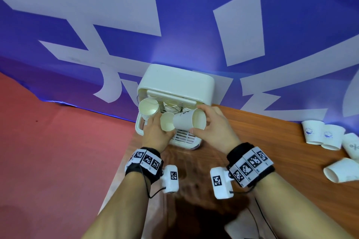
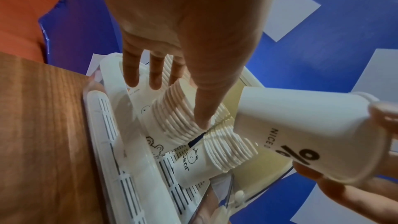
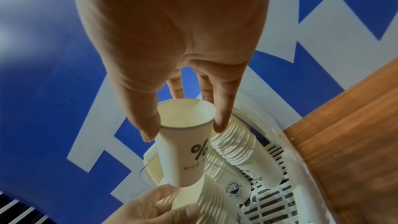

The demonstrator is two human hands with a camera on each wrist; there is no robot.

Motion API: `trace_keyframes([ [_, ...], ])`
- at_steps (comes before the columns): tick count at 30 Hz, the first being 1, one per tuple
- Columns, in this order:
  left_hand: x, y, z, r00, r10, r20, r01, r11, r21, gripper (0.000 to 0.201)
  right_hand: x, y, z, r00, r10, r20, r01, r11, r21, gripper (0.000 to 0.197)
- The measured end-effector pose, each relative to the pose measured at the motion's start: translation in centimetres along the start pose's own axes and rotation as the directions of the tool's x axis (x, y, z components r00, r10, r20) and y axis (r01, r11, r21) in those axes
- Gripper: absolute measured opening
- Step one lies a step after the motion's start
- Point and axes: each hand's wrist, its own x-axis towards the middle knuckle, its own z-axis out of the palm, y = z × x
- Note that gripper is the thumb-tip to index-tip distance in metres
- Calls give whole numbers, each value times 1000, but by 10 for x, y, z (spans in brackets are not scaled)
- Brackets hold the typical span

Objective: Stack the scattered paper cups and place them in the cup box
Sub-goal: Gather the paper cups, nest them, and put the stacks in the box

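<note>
- A single paper cup (image 1: 189, 120) is being pinched at its rim by the right hand (image 1: 213, 128), thumb and fingers curled round it, at the centre of the head view.
- Its base is being eased into the mouth of a short stack of cups (image 1: 167, 124), which is being gripped by the left hand (image 1: 155, 132).
- Both are being held just in front of the open cup box (image 1: 174, 83); more stacks are lying inside.
- The paper is judged light and easily crushed; the stiff rolled rim is the safer hold.
- Loose cups (image 1: 330, 137) are lying on the bench (image 1: 272, 151) at the right edge.
</note>
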Motion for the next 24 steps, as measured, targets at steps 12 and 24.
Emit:
trace_keyframes([
  [12, -21, -35, -34, 983, -88, -159, 58, 981, -183, 45, 20, -36, 43, 991, -110, 80, 128, 954, -271, 70],
  [24, -27, -54, -53, 971, -121, -204, 72, 970, -230, 38, 39, -30, 86, 979, -129, 157, 189, 862, -471, 61],
])
